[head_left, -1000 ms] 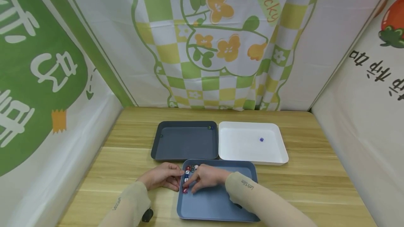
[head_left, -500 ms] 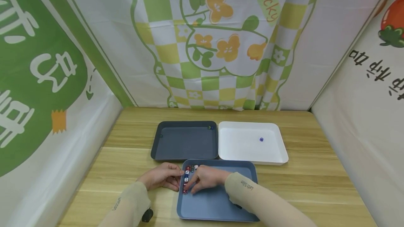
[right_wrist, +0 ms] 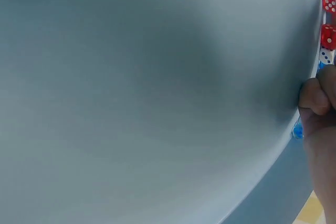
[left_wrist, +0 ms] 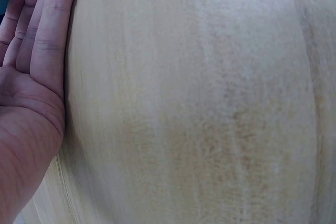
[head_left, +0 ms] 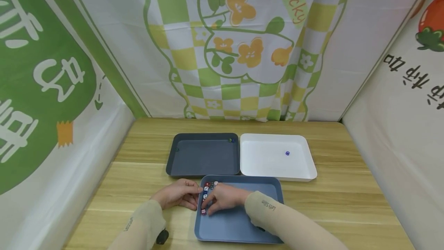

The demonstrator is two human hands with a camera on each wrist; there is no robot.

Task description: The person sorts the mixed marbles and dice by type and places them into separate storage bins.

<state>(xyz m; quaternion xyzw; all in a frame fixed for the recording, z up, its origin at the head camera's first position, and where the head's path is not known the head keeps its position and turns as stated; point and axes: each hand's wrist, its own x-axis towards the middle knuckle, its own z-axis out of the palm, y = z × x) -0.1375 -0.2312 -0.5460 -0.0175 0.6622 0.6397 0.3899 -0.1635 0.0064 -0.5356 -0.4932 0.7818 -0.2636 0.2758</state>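
In the head view, my right hand [head_left: 223, 197] reaches into the blue-grey tray [head_left: 239, 235], its index finger and thumb at a red die [head_left: 203, 212] by the left wall. Above that die, a column of dice runs up the wall, with a white die [head_left: 206, 189] and a red die [head_left: 207, 184] showing. A white die [head_left: 216, 183] sits along the far wall; my knuckles cover other dice. My left hand [head_left: 180, 195] is at the tray's left rim, its fingertips touching the edge. The right wrist view shows red dice [right_wrist: 329, 36] beside my curled fingers.
Behind, a dark grey tray [head_left: 202, 173] holds several small dice near its walls. To its right, a white tray [head_left: 267, 171] holds a blue die [head_left: 287, 153]. All three trays stand on a wooden table [head_left: 138, 146] with printed curtains around it.
My right hand has shifted slightly, and the lowest red die now shows more fully, a little nearer the front. The left hand and the trays behind have stayed put.
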